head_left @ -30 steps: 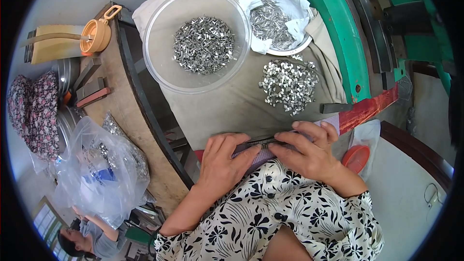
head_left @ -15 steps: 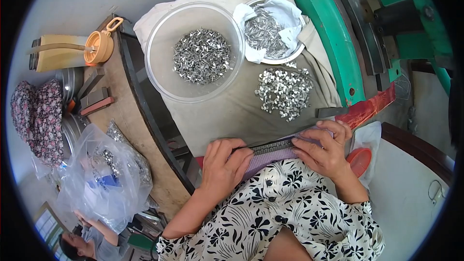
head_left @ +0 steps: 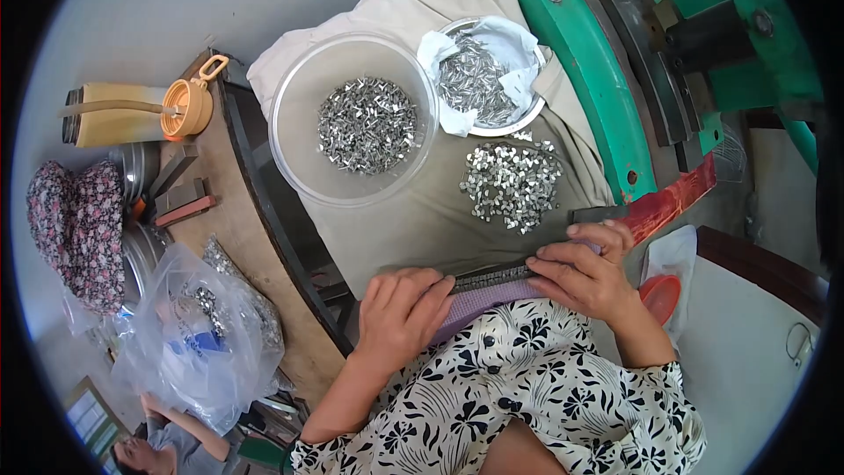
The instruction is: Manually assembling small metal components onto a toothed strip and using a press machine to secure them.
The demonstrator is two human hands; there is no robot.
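Close in front of my body a long dark narrow bar lies crosswise, with a row of small metal pieces along it. My left hand closes on its left end, thumb on the near side. At the other end, my right hand grips it with bent fingers, which hide that tip. Under the bar is a purple textured cloth over my lap. Beyond my hands, a loose pile of small shiny metal pieces sits on the grey-brown cloth.
Farther back stand a clear plastic tub of small metal pieces and a cloth-lined bowl of thin ones. A green machine borders the right. Left are a wooden table, a plastic bag and an orange-lidded bottle. Another person sits lower left.
The view has shifted slightly, so the bench things appear lower. Both hands stay at the bar's ends. The bar shows a darker face now, with less bright metal along it.
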